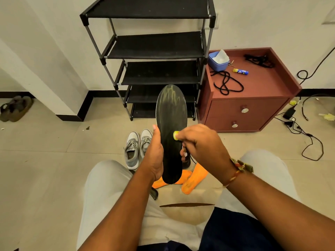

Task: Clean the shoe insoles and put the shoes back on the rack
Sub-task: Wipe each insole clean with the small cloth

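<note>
Left grip [155,154]: closed round the lower left edge of the black insole [172,115], thumb lying up along that edge, heel end low against the palm

Black insole: held upright in mid-air at centre of view, toe end at 12 o'clock; pale streaks across the toe area

Right grip [199,142]: fingertips pinch a small yellow piece [175,135], kind not clear, pressed on the insole face near mid-length, reaching in from 3 o'clock. Thread band [241,167] on that wrist

5 to 6 o'clock of the insole: two orange insoles [194,178] lying on the floor [54,160], partly hidden behind it. A dark shoe [187,162] just behind the right grip, mostly hidden

8 o'clock: pair of grey sneakers [135,151], side by side, toes toward the rack

12 o'clock: black shoe rack [155,46], several fabric shelves

2 o'clock: red-brown cabinet [226,109] just beside the rack; its worktop carries a blue box [217,63] with white tissue, a black cord [226,82] and a blue-and-yellow tube [240,71]

Far 9 o'clock: brown sandals [16,108]. Far 3 o'clock: loose cables [308,138] on the floor
</note>
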Demonstrator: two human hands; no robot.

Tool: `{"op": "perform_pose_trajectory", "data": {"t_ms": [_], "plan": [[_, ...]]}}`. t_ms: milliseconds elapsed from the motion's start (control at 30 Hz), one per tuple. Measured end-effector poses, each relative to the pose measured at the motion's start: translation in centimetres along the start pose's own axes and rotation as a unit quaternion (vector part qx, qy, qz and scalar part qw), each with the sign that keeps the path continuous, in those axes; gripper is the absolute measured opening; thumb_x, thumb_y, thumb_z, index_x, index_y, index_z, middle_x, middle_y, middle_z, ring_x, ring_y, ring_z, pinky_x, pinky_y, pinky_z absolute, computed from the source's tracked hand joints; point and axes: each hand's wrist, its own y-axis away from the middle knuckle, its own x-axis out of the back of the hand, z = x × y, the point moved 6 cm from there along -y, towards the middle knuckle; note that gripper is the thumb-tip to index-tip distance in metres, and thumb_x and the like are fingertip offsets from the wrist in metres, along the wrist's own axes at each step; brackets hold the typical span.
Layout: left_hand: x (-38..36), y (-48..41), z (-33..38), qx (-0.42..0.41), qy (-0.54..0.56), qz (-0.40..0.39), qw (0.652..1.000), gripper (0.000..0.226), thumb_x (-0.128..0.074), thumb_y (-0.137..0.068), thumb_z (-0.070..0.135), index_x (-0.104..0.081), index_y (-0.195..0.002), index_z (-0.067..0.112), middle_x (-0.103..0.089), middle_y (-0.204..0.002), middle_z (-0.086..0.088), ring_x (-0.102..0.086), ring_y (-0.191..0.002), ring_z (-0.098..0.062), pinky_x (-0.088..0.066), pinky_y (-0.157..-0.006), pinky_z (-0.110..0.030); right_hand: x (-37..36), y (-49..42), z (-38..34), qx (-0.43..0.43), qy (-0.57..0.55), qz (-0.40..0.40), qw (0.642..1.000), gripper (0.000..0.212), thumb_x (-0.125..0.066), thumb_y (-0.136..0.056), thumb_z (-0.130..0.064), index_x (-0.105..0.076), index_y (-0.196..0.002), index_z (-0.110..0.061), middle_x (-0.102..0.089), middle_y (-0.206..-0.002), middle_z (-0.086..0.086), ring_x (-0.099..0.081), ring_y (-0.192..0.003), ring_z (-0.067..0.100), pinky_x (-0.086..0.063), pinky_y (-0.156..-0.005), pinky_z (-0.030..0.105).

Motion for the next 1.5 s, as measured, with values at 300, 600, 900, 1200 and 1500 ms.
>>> {"op": "perform_pose_trajectory", "data": {"t_ms": [300,600,900,1200,1500], "plan": [[-1.2,0.4,-0.7,0.043,-0.024,-0.035,0.998,0.094,-0.017,-0.091,0.082,-0.063,-0.102,0.001,-0.054,-0.081,-0.017,-0.047,-0.066,-0.024,-0.042,-0.067,-0.037,4.0,-4.2,1.0,0.073,0.141,0.088,0.983,0.016,-0.060,-0.091,-0.011,-0.075,-0.094,-0.007,-0.073,-0.093,0.007,-0.066,-0.087,0.029,-0.054,-0.080,0.043],[-0.4,0.4,-0.4,0.033,-0.001,-0.009,0.999,0.093,-0.016,-0.093,0.081,-0.065,-0.108,0.003,-0.059,-0.084,-0.016,-0.051,-0.066,-0.023,-0.045,-0.067,-0.037,2.7,-2.2,-0.1,0.098,0.131,0.014,0.986,0.017,-0.059,-0.089,-0.005,-0.076,-0.086,-0.007,-0.072,-0.082,0.008,-0.067,-0.077,0.032,-0.057,-0.070,0.042],[-1.4,0.2,-0.9,0.040,-0.012,-0.014,0.999,0.092,-0.017,-0.093,0.080,-0.064,-0.104,0.002,-0.056,-0.080,-0.017,-0.049,-0.065,-0.024,-0.042,-0.067,-0.037,1.1,-2.2,0.1,0.132,0.134,-0.051,0.981,0.031,-0.046,-0.090,-0.018,-0.074,-0.087,-0.006,-0.072,-0.087,0.007,-0.067,-0.082,0.029,-0.055,-0.075,0.041],[-1.4,0.7,-1.5,0.067,-0.039,-0.037,0.996,0.095,-0.020,-0.091,0.080,-0.060,-0.118,-0.002,-0.059,-0.082,-0.018,-0.052,-0.063,-0.024,-0.042,-0.066,-0.038,3.8,-6.2,2.2,0.040,0.133,0.086,0.987,0.014,-0.062,-0.089,-0.013,-0.075,-0.095,-0.011,-0.073,-0.096,0.003,-0.065,-0.091,0.027,-0.050,-0.084,0.040],[-1.2,0.1,-1.2,0.050,-0.023,-0.043,0.998,0.095,-0.021,-0.090,0.082,-0.061,-0.114,-0.002,-0.058,-0.082,-0.019,-0.052,-0.065,-0.025,-0.042,-0.068,-0.038,2.0,-3.8,-0.1,0.114,0.079,0.090,0.986,0.019,-0.056,-0.093,-0.016,-0.073,-0.092,-0.009,-0.072,-0.091,0.003,-0.064,-0.086,0.023,-0.046,-0.082,0.032]]}}
